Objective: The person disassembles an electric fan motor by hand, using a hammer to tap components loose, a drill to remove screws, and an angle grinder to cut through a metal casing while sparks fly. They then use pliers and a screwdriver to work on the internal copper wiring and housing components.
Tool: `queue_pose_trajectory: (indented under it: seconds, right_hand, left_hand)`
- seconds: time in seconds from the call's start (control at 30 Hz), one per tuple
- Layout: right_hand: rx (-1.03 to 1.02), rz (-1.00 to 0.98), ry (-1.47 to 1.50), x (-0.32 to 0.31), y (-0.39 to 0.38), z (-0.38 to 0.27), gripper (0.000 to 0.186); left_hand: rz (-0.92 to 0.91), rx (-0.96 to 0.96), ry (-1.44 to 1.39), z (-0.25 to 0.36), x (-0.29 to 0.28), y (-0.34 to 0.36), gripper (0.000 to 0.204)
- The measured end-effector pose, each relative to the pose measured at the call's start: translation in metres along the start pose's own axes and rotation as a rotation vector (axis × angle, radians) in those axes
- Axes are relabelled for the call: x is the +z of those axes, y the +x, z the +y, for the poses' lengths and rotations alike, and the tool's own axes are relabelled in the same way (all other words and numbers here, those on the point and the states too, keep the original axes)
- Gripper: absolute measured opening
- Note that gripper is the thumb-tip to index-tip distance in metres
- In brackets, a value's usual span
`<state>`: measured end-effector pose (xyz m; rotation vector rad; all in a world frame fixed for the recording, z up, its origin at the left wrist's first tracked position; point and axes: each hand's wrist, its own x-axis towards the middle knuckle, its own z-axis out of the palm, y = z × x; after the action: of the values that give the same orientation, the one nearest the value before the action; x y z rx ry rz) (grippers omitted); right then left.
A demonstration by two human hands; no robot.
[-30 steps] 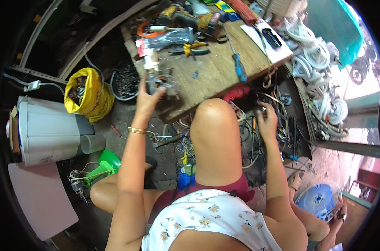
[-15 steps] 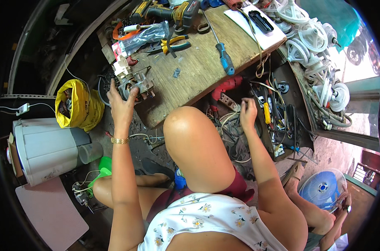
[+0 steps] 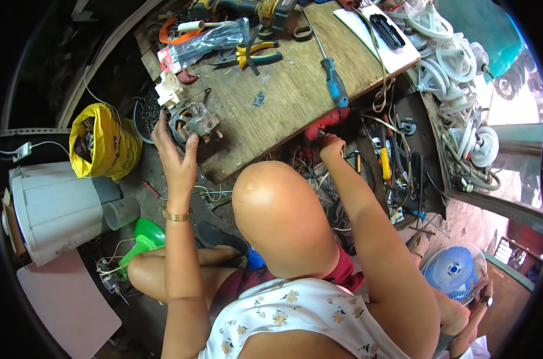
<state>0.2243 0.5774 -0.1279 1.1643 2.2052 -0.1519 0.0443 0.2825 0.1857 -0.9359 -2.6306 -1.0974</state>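
Since the earlier frame, the right hand (image 3: 331, 145) has been moving leftward from beside the drawer (image 3: 372, 175) and is now resting at a red power tool (image 3: 333, 119) under the worktop (image 3: 295, 90); its fingers are curling, but I cannot tell whether its grip is clamping on anything. At the near left corner of the worktop, a small motor (image 3: 198, 122) is sitting between the thumb and fingers of the left hand (image 3: 177, 161), whose grip is closing around its near side. Just beyond the motor, a white plastic piece (image 3: 169, 90) is standing out. Yellow-handled pliers (image 3: 258, 55) and a blue-handled screwdriver (image 3: 335, 84) are lying farther back. Off to the right, another person's hand (image 3: 482, 291) is touching a blue fan (image 3: 454, 272).
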Motion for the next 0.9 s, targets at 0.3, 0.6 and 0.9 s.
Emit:
queue_pose_trajectory:
  seconds: [0.3, 0.6, 0.9]
  right_hand:
    - [-0.208, 0.521, -0.132, 0.024, -0.011, 0.002, 0.036]
    - [0.490, 0.426, 1.267, 0.007, 0.007, -0.049, 0.128]
    - [-0.009, 0.389, 1.494, 0.040, -0.009, -0.005, 0.130]
  left_hand:
    - [0.018, 0.050, -0.021, -0.005, 0.002, -0.002, 0.085]
    - [0.040, 0.112, 0.003, 0.010, 0.011, -0.001, 0.090]
    - [0.135, 0.002, -0.108, 0.002, 0.031, -0.023, 0.079]
